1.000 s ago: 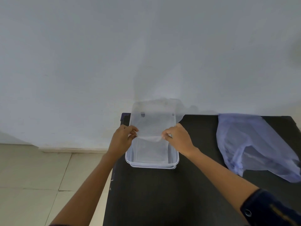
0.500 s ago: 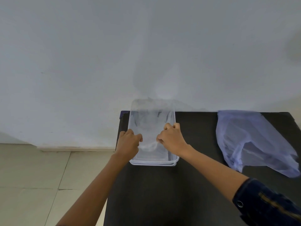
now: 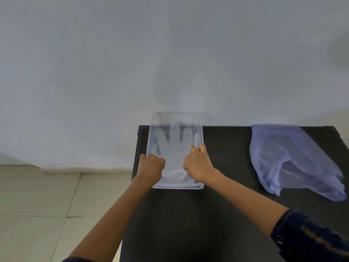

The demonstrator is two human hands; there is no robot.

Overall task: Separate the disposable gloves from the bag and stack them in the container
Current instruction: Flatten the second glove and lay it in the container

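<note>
Glove [image 3: 174, 148] spread flat inside clear container [image 3: 201, 186] at table's [image 3: 188, 224] left edge, cuff pinched by curled left hand [image 3: 152, 166] and right hand [image 3: 198, 163]; likely to cling to fingers on release and bunch, static film being featherlight.

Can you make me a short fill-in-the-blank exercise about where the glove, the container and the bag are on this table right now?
1. The clear glove lies flat inside the ____.
2. The glove's fingers point toward the ____.
3. The left hand and right hand hold the glove at its ____ end.
4. The bluish bag lies on the black table to the ____ of the container.

Missing words: container; wall; cuff; right
</note>
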